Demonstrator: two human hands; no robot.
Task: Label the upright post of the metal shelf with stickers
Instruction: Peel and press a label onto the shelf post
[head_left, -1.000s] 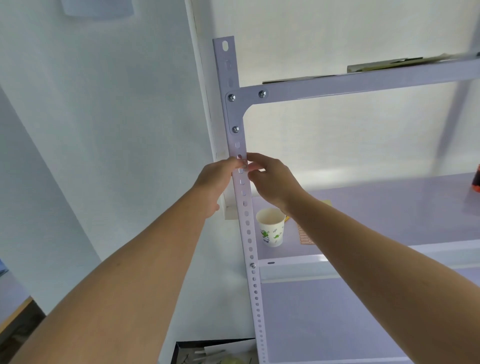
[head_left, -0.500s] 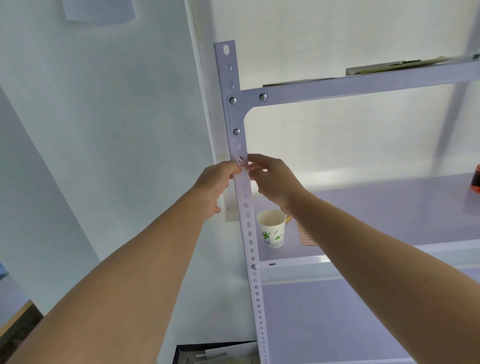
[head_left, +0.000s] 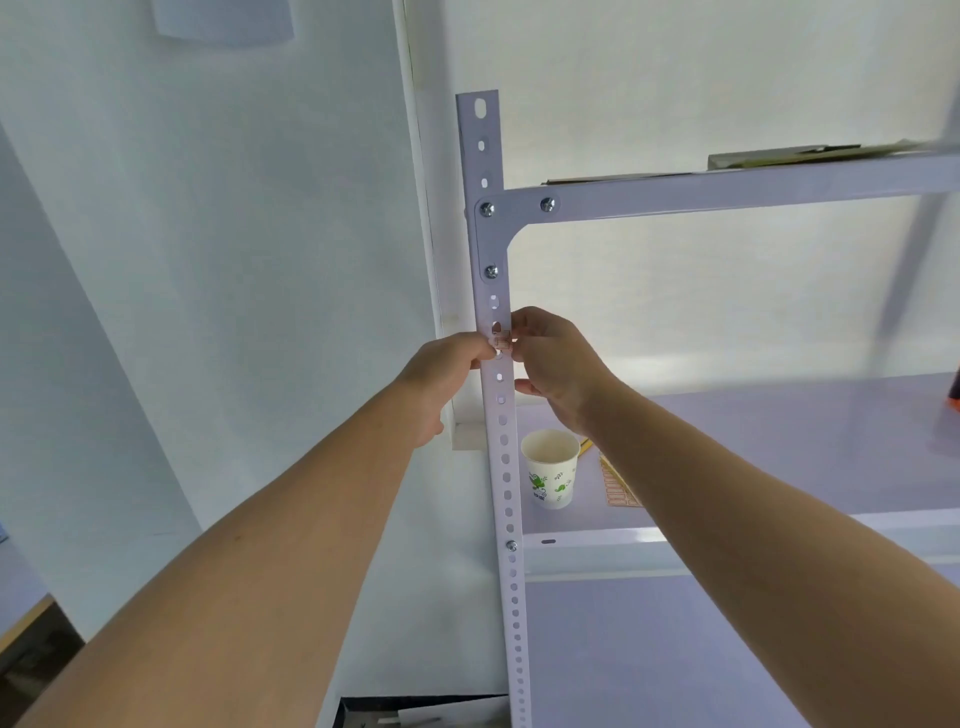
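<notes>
Watching the upright post (head_left: 506, 467), white and punched with holes, I fear a crooked label if either pinch slips. My left hand (head_left: 447, 374) and right hand (head_left: 556, 364) are closed on the small sticker (head_left: 503, 341), pale with reddish print, held against the post below the bolted bracket.

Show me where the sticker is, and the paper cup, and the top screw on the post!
sticker (head_left: 502, 341), head view, its middle, between the fingertips
paper cup (head_left: 551, 475), head view, its printed side
top screw (head_left: 487, 209), head view, its shiny head
</notes>
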